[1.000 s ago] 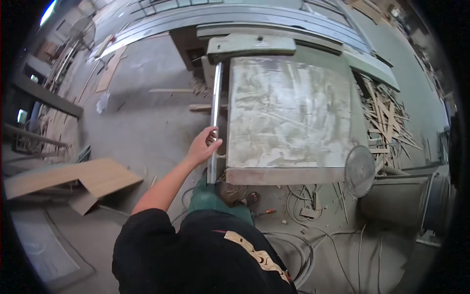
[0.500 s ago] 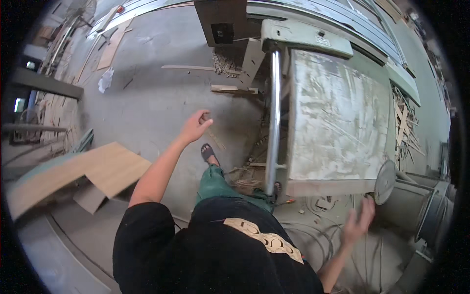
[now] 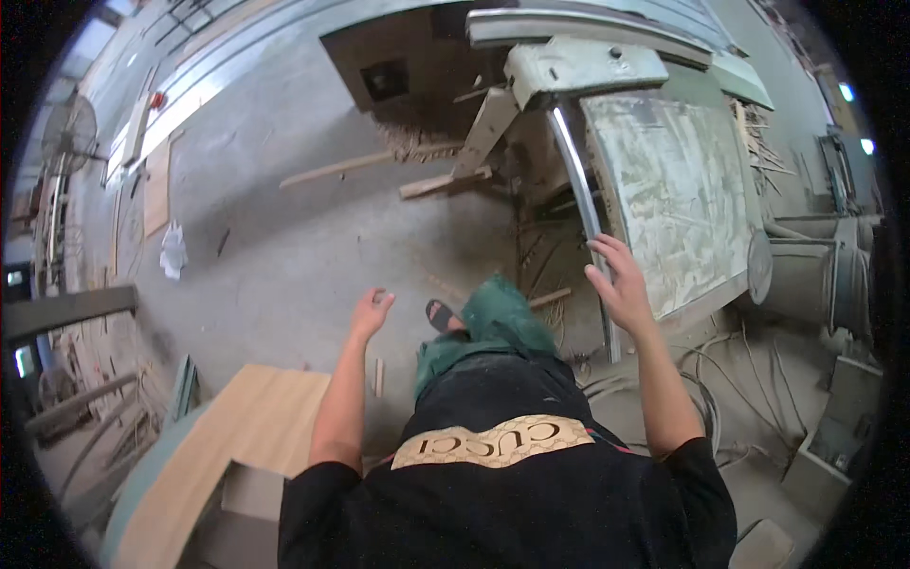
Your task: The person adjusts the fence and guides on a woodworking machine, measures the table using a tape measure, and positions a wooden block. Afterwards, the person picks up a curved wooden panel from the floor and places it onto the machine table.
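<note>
My left hand (image 3: 370, 315) hangs over the concrete floor near my sandalled foot (image 3: 441, 315). Its fingers are loosely curled, thumb apart, and I see nothing held in it. To the right, my right hand (image 3: 622, 289) is open, thumb and fingers spread. Its fingertips lie at or just above the shiny metal rail (image 3: 573, 163) along the machine's side; whether they touch it I cannot tell. Beyond the rail is the machine's worn, whitish, smeared table (image 3: 675, 194), with a pale metal housing (image 3: 586, 68) at its far end.
A round disc (image 3: 760, 267) and grey duct stand right of the machine. Cables (image 3: 706, 394) trail over the floor there. A cut wooden sheet (image 3: 242, 417) leans at lower left. Wood strips (image 3: 445, 180) and a white rag (image 3: 173, 251) lie ahead; a fan (image 3: 71, 133) stands far left.
My body has turned right and shifted relative to the machine. The right hand has risen from the disc's near side to the metal rail. The left hand has come back closer to my body.
</note>
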